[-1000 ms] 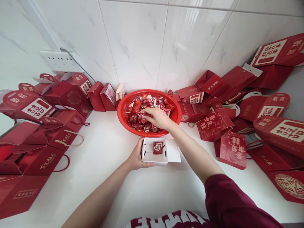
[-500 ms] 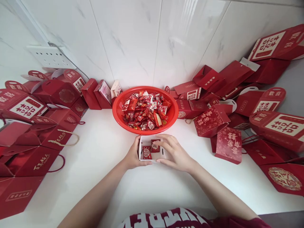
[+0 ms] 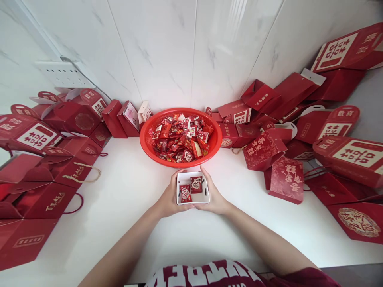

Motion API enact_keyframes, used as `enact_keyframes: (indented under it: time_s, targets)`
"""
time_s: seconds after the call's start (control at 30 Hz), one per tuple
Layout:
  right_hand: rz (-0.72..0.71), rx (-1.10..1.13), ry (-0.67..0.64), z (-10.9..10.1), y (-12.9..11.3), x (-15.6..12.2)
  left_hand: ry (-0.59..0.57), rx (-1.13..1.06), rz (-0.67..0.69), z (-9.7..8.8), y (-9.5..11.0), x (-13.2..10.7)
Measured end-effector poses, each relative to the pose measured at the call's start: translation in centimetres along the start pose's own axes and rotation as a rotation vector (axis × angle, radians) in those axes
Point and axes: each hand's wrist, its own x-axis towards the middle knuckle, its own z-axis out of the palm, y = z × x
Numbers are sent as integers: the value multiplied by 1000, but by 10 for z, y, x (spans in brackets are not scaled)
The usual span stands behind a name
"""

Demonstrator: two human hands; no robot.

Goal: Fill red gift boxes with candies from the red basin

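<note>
A small open white box (image 3: 192, 200) sits on the white counter just in front of me. Two red wrapped candies (image 3: 191, 188) lie inside it. My left hand (image 3: 169, 196) grips the box's left side, fingers curled round it. My right hand (image 3: 214, 194) clasps the right side, with one finger up along the far corner. Right behind the box stands a round red plastic basket (image 3: 149, 141) heaped with several red wrapped candies (image 3: 182, 137).
Red paper gift boxes and bags with cord handles crowd the left (image 3: 44, 175) and the right (image 3: 287, 179) of the white counter (image 3: 125, 191). More small red boxes (image 3: 119, 117) lean on the white tiled wall behind the basket. A white socket strip (image 3: 64, 73) is on the left wall.
My right hand left the basket, put a second candy into the white box, then closed on the box's right side. My left hand kept its hold. The box's flaps now stand up.
</note>
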Motion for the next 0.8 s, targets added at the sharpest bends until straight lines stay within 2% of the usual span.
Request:
enact_keyframes:
  time_s: [0.13,0.2,0.27,0.37,0.43,0.5,0.53,0.57,0.6,0.67,0.73,0.8]
  targets:
    - [-41,-100,24,-2,0,-1,24,437,-100,-17,28,-14]
    - [-59,-123,13,-2,0,-2,5,666,-135,-31,52,-23]
    - [-75,-113,2,-2,0,-1,25,807,-149,-46,82,-28]
    - [-94,-88,-4,-2,0,0,124,881,-171,-68,123,-15]
    - [-103,-95,-4,-3,-1,0,265,902,-163,-82,138,13]
    - [-101,-117,-9,-4,-1,0,308,969,-194,-97,138,51]
    - [-97,-127,-13,-4,-1,0,271,1050,-277,-104,134,72]
    - [-91,-133,-18,-5,-1,0,162,1148,-412,-110,127,93]
    - [-85,-137,-24,-6,-1,0,94,1177,-490,-115,117,112]
    - [-79,-136,-37,-7,-2,-1,10,1201,-578,-119,97,145]
    - [-79,-135,-54,-9,-2,-1,-30,1204,-618,-120,77,166]
    - [-84,-138,-68,-11,-2,-1,-39,1196,-612,-119,63,176]
